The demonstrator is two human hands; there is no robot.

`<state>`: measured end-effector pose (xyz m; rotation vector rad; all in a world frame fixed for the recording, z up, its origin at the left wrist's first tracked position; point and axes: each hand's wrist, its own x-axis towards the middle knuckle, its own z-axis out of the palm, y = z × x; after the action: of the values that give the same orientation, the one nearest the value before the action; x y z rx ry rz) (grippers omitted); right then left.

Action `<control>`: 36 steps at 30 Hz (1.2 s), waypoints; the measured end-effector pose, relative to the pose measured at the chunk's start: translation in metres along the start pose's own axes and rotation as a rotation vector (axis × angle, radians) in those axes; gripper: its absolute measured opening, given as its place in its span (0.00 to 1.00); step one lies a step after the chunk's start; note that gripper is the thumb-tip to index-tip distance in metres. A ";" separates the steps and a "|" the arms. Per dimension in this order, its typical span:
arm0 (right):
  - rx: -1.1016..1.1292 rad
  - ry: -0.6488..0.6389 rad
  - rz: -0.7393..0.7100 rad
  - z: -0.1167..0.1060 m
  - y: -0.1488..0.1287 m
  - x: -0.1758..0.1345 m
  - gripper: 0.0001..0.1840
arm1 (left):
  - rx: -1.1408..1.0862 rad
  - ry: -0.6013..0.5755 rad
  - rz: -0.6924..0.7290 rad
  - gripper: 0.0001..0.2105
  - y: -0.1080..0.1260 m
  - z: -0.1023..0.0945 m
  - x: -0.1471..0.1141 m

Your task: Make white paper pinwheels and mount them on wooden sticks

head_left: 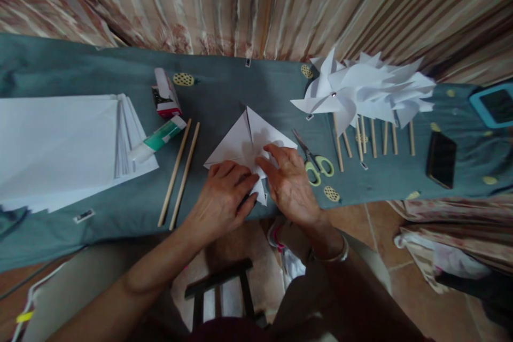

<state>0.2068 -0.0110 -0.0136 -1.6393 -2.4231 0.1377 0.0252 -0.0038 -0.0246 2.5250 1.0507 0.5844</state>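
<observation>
A square of white paper (pixel 236 141), slit inward from its corners, lies on the green cloth in front of me. My left hand (pixel 226 192) grips its lower left part, with thumb and index finger by a narrow flap that points down toward the table's front edge. Over the right part of the paper is my right hand (pixel 290 176), its fingers curled and its thumb and index finger at the paper near the middle. The fingers partly hide the paper's centre. Just right of the paper lie scissors (pixel 315 163) with light green handles, blades slightly apart.
At left are a stack of white paper (pixel 60 144), a green-and-white tube (pixel 160 139), an opened small box (pixel 166 93) and two wooden sticks (pixel 184 176). Several white paper pinwheels (pixel 360 88) on sticks lie at right, beside a dark phone (pixel 441 160) and a blue-framed device (pixel 495 105).
</observation>
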 end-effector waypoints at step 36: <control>0.230 0.248 0.100 0.000 0.030 0.012 0.19 | 0.058 0.002 0.068 0.09 0.004 -0.009 -0.012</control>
<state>0.2292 0.0115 -0.0178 -1.5714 -2.0612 0.2074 0.0159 -0.0142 -0.0181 2.6198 0.9991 0.5834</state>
